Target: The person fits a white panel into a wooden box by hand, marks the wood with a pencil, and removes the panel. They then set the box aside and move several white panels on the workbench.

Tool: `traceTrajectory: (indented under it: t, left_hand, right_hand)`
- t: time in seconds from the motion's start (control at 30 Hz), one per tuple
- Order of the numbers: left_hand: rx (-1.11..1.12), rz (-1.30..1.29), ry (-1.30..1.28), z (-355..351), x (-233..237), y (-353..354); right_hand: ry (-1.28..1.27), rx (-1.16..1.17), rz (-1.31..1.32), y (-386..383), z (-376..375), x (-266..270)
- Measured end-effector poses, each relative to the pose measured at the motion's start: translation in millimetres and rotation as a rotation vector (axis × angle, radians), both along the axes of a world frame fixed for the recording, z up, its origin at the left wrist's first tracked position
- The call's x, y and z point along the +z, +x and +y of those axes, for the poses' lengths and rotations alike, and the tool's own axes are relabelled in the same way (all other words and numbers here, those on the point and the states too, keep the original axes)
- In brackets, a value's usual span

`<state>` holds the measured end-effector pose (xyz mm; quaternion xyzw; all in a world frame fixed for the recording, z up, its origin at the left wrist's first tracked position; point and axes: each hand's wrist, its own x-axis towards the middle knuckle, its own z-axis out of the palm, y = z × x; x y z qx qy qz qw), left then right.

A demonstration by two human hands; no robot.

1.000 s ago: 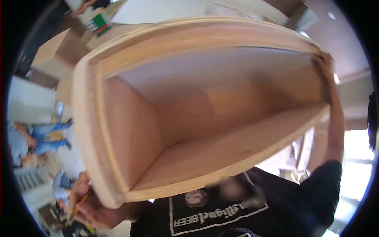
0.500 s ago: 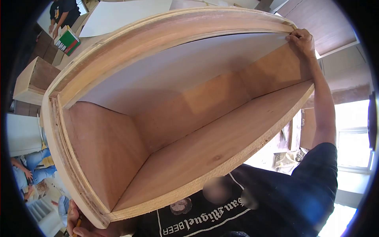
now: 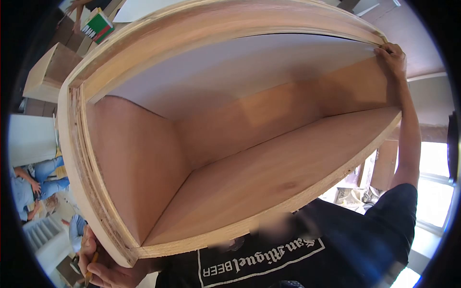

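Observation:
A large open wooden cabinet box fills the middle of the view, tilted, its open side facing me. Its inside shows brown plywood and one pale, smooth panel. At the upper right, my right hand is closed over the frame's corner, thumb on the inner side. Down at the lower left, beside the opposite corner, my left hand has a yellow pencil between its fingers. Whether that hand also bears the box's weight is hidden by the frame.
A smaller wooden box and a green, white and red carton stand at the upper left. A person in jeans is at the left. Another person's arm shows at the top left. A bright window is at the right.
The cabinet box and my right hand have shifted to the right in view, the box's lower left corner slightly up. More of my left hand and the pencil shows now.

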<state>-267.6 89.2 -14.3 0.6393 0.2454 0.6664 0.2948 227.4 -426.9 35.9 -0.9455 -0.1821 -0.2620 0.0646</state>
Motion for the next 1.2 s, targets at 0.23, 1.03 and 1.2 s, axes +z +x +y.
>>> traceTrajectory:
  t: [0.23,1.03,1.2]
  left_hand:
    - [-0.340,-0.182,0.026,15,-8,-15]
    - [-0.390,-0.255,0.083,0,-3,9]
    - [-0.484,-0.277,0.070,3,-1,7]
  right_hand:
    - [-0.279,0.092,-0.112,23,-27,-10]
    - [-0.098,0.084,0.028,53,-57,-6]
    - [-0.124,0.123,0.007,46,-50,-4]
